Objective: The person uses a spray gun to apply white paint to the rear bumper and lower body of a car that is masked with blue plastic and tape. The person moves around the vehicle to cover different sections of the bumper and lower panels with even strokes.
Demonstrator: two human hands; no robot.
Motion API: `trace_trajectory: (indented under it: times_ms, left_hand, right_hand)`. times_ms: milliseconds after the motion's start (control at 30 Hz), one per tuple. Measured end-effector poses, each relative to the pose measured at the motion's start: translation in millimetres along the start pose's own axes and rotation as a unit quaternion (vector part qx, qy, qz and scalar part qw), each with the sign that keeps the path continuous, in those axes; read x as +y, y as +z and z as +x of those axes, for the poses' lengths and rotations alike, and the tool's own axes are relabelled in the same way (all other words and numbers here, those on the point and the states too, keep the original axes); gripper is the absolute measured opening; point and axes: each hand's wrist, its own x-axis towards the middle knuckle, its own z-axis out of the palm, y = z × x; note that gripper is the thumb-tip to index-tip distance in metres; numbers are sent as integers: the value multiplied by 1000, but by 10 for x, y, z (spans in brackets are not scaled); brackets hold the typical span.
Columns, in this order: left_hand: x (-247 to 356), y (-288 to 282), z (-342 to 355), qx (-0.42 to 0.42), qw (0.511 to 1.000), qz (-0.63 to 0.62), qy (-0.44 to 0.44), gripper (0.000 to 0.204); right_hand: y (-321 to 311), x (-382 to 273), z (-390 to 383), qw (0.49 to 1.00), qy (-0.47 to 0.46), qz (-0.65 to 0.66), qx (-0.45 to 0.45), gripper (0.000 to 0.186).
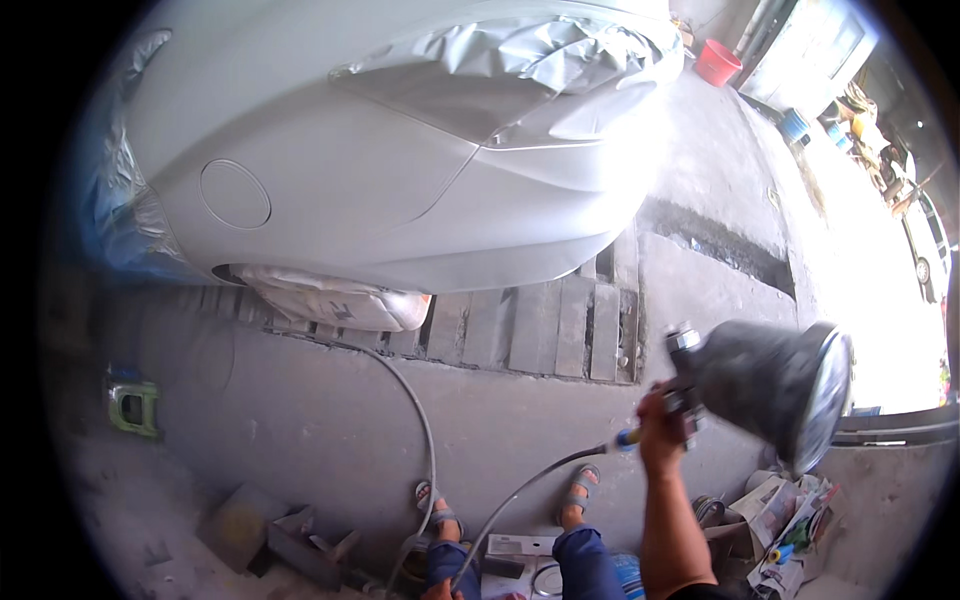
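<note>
One spray gun (750, 380) gripped by right hand (662, 435), right of one pale car (340, 180), one hose (570, 459) attached, left hand (438, 591) beside hose at lower edge, its grip impossible to tell, two grey sandals (581, 490), one red bucket (717, 64)

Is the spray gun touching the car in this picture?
Apart: the head view plainly shows grey floor between the spray gun and the car.

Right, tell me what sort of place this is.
Probably a vehicle paint or body shop: a pale car body has silvery masking film over part of its upper corner, and the right hand grips a spray gun.
</note>
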Motion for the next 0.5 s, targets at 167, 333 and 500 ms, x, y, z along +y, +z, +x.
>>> trace_trajectory:
  times_ms: [167,333,500]
  left_hand:
    - [-210,207,-36,89,996,1,-6,37]
    - [-214,241,8,91,994,65,-14,36]
    - [-170,245,47,155,985,67,45,36]
  right_hand:
    - [722,-331,-753,991,77,57,-95,16]
    - [829,-384,-604,986,29,85,-138,17]
    - [138,14,-345,992,91,73,42,17]
